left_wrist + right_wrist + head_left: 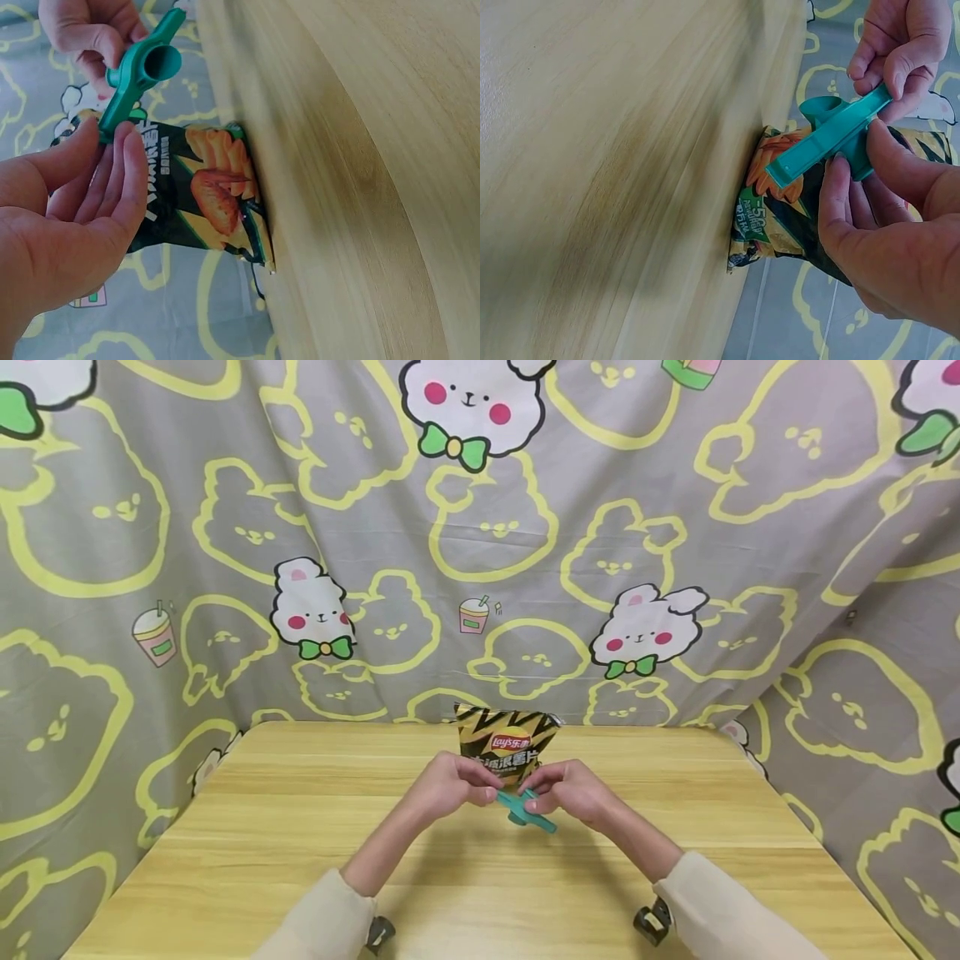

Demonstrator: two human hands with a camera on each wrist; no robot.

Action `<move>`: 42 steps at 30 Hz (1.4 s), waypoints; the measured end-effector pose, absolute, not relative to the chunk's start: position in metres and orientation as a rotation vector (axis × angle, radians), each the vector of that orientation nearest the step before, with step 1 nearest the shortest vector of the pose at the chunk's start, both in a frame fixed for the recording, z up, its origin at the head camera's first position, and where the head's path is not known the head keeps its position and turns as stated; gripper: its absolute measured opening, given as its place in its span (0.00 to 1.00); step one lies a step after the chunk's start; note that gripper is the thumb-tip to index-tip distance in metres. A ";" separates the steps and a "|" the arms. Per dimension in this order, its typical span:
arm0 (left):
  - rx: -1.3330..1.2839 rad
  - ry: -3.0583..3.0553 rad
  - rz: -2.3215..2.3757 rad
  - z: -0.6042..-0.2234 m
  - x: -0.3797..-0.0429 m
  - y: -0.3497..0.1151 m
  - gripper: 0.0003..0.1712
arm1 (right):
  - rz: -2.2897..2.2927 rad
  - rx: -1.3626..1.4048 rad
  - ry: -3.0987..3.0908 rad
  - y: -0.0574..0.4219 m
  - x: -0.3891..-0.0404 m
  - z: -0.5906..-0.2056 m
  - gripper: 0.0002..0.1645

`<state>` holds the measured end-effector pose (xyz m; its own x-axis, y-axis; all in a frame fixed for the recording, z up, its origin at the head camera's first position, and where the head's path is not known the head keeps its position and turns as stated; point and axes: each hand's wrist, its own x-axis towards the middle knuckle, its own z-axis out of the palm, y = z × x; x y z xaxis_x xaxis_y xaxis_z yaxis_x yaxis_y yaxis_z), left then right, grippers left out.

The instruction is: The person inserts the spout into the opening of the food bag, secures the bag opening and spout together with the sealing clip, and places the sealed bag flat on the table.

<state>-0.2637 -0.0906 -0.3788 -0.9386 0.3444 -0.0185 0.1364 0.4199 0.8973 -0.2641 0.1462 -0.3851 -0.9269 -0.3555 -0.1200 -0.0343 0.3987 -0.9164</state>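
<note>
Both hands hold a teal plastic bag clip [542,821] with a round spout in the air over the table. My left hand [450,787] pinches one end of its long bar between thumb and fingertips, as the left wrist view shows. Near the middle, by the spout, the thumb and fingers of my right hand [572,791] grip the clip [821,146]; its other end sticks out free. Just behind the hands, a black and yellow bag of potato chips [510,727] stands upright on the table. The hands hide its lower part in the head view.
The light wooden table [225,860] reaches back to a grey curtain [390,527] printed with cartoon bears, which also hangs at both sides. Dark wrist devices [652,922] sit below both sleeves.
</note>
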 end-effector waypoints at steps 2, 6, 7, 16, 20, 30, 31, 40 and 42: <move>0.425 2.477 1.523 -0.378 -0.264 -0.091 0.07 | -1.534 -0.335 2.367 0.146 -0.264 -0.385 0.12; 0.420 2.485 1.508 -0.378 -0.263 -0.091 0.06 | -1.526 -0.331 2.374 0.145 -0.264 -0.385 0.12; 0.419 2.486 1.506 -0.378 -0.263 -0.090 0.06 | -1.527 -0.332 2.373 0.145 -0.264 -0.385 0.12; 0.399 2.487 1.507 -0.379 -0.263 -0.090 0.05 | -1.523 -0.356 2.364 0.146 -0.263 -0.384 0.12; 0.397 2.484 1.503 -0.379 -0.262 -0.091 0.05 | -1.519 -0.384 2.341 0.147 -0.263 -0.384 0.12; 0.451 2.433 1.525 -0.381 -0.265 -0.095 0.05 | -1.505 -0.392 2.355 0.147 -0.262 -0.383 0.12; 0.452 2.431 1.525 -0.382 -0.265 -0.095 0.05 | -1.505 -0.392 2.356 0.147 -0.262 -0.383 0.12; 0.457 2.397 1.548 -0.382 -0.263 -0.094 0.07 | -1.515 -0.398 2.352 0.146 -0.262 -0.385 0.12; 0.454 2.389 1.557 -0.382 -0.263 -0.093 0.08 | -1.516 -0.394 2.353 0.146 -0.262 -0.386 0.12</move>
